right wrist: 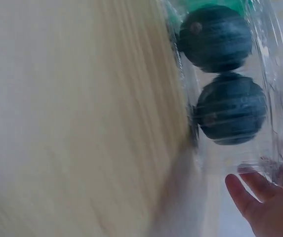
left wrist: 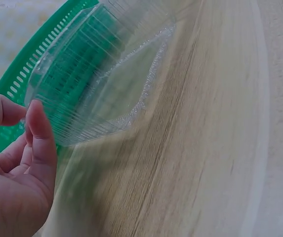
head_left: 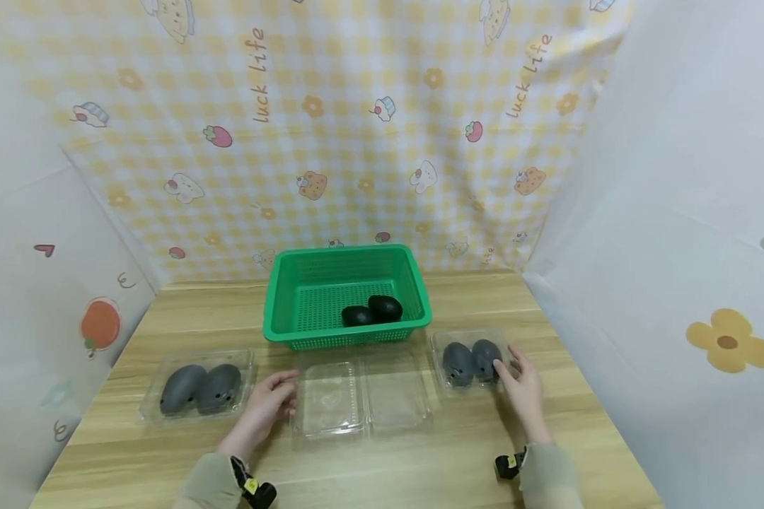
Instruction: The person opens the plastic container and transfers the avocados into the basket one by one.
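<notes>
Two hands, well apart, each on a clear plastic box.
In the head view, the left hand (head_left: 271,399) pinches the left edge of an open container (head_left: 331,399), spread on the wooden bench (head_left: 382,470) in front of a green basket (head_left: 318,335); two black fruits (head_left: 385,308) sit in the basket's near right corner. Toward the bench's right edge, the right hand (head_left: 523,387) grips the right end of a closed box (head_left: 438,360) holding two dark fruits; a second filled box (head_left: 248,367) lies toward the left edge. In the left wrist view, thumb and forefinger meet at the container's rim. In the right wrist view, blurred, fingers reach round the closed box's corner; whether it touches the bench, I can't tell.
</notes>
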The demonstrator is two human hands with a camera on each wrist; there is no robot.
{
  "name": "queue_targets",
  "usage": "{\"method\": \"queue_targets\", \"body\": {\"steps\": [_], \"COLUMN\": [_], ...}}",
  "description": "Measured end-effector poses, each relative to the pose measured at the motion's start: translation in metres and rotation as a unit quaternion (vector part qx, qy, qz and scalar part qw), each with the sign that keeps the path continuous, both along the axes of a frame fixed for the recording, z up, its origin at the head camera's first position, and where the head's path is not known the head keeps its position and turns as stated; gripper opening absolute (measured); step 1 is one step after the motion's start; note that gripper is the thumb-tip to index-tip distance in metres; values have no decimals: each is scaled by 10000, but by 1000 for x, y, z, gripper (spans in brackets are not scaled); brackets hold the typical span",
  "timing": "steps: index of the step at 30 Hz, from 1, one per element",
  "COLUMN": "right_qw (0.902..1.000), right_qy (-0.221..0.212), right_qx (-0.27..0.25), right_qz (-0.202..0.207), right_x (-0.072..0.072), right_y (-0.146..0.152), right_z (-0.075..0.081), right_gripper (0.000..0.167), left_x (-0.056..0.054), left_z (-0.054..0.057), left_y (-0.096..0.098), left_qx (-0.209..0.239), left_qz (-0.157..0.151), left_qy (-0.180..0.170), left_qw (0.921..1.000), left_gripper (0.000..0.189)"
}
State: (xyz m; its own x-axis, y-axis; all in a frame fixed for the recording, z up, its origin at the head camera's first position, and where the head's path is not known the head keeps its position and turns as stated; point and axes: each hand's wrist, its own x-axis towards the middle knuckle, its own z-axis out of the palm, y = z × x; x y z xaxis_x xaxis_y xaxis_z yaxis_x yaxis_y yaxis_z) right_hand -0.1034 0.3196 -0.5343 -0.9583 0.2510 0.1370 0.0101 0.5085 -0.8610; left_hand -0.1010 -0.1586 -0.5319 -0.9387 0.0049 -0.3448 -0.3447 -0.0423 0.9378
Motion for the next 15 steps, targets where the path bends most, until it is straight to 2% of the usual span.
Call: {"method": "queue_targets", "body": {"steps": [9,15], "right_qw": [9994,9985], "right_qy": [13,29], "right_qx": [-344,-533], "right_qz": [-92,-148], "right_x": [2,3], "right_y": [-3,-4], "right_z": [-6,-8], "right_gripper": [62,62], "left_x": [5,10], "left_z": [3,13], "left_y": [4,6], "left_qx": [-58,2], "left_qz": [-20,-59], "left_qy": [93,160], "left_qw": [9999,9999], "left_gripper": [42,40]}}
